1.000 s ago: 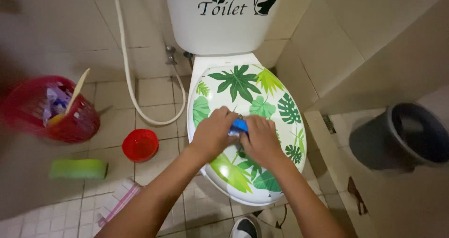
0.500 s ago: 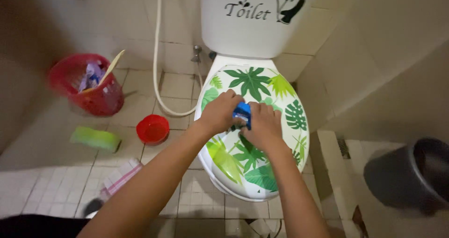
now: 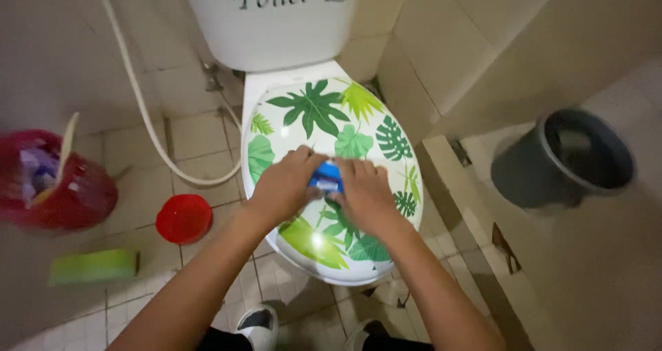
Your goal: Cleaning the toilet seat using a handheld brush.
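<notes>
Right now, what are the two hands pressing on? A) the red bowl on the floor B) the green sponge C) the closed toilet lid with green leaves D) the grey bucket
C: both the left hand and right hand rest on the leaf-patterned toilet lid, with a small blue object between them.

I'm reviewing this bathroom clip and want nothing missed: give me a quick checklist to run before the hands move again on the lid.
1. Both hands on the blue object: left hand and right hand cover it from both sides: ok.
2. Toilet lid shut flat: ok.
3. What the blue object is: mostly hidden, cannot tell.
4. Lid surface dry: one glare spot, cannot tell.
5. Floor beside the toilet free of clutter: red cap and green sponge lie there: not ok.
6. Grey bucket stands apart from the arms: ok.
</notes>
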